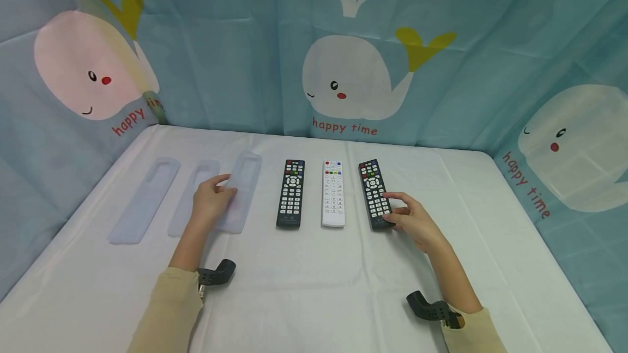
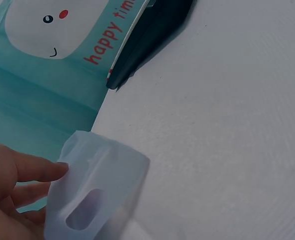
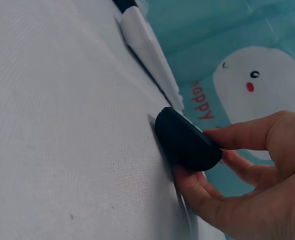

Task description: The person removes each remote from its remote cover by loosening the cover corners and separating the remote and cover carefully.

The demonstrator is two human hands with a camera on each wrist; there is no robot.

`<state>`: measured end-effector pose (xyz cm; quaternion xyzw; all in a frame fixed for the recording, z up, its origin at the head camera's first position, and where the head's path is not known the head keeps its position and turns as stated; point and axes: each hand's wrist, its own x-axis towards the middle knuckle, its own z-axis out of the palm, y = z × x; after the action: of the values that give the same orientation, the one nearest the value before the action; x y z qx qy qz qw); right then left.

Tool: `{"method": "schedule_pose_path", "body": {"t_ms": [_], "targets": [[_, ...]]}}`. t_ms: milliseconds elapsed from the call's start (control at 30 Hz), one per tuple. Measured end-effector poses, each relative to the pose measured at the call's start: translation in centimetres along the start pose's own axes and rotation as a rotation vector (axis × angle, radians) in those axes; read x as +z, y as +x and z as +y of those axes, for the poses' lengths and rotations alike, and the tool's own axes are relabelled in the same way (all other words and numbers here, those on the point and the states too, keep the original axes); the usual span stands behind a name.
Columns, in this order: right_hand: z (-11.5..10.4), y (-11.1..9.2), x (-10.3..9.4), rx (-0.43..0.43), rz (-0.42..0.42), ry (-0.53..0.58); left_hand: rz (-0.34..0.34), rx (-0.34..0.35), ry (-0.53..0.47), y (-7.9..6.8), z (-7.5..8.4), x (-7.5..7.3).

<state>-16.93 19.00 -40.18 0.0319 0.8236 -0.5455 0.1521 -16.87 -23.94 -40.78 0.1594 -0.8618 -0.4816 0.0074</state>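
Note:
My left hand (image 1: pixel 210 200) pinches the left edge of a translucent silicone remote cover (image 1: pixel 244 192), the rightmost of three. The left wrist view shows the cover's end with an oval cutout (image 2: pixel 85 210), thumb on one side and fingers partly hidden behind. On the right, my right hand (image 1: pixel 416 223) grips the lower end of a black remote control (image 1: pixel 374 192) with coloured buttons. That remote's rounded dark end (image 3: pixel 185 142) sits between thumb and fingers in the right wrist view, slightly tilted off the cloth.
Two more translucent covers lie left, one outermost (image 1: pixel 144 200) and one partly behind my left hand (image 1: pixel 188 206). Between my hands lie another black remote (image 1: pixel 291 195) and a white remote (image 1: pixel 333 195). A whale-print curtain (image 1: pixel 235 59) encloses the white table (image 1: pixel 304 293).

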Motion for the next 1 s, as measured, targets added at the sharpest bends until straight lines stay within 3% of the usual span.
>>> {"method": "schedule_pose_path", "body": {"t_ms": [367, 633, 1000], "targets": [[0.2, 0.1, 0.0, -0.018, 0.019, -0.05, -0.054, 0.038, 0.104, 0.0, -0.1, -1.1], [0.2, 0.1, -0.2, -0.021, 0.038, -0.107, -0.066, 0.046, 0.106, -0.2, -0.5, -1.8], [0.2, -0.2, -0.7, -0.032, 0.03, -0.085, -0.069, 0.049, 0.086, -0.3, -0.9, -2.2]]}}
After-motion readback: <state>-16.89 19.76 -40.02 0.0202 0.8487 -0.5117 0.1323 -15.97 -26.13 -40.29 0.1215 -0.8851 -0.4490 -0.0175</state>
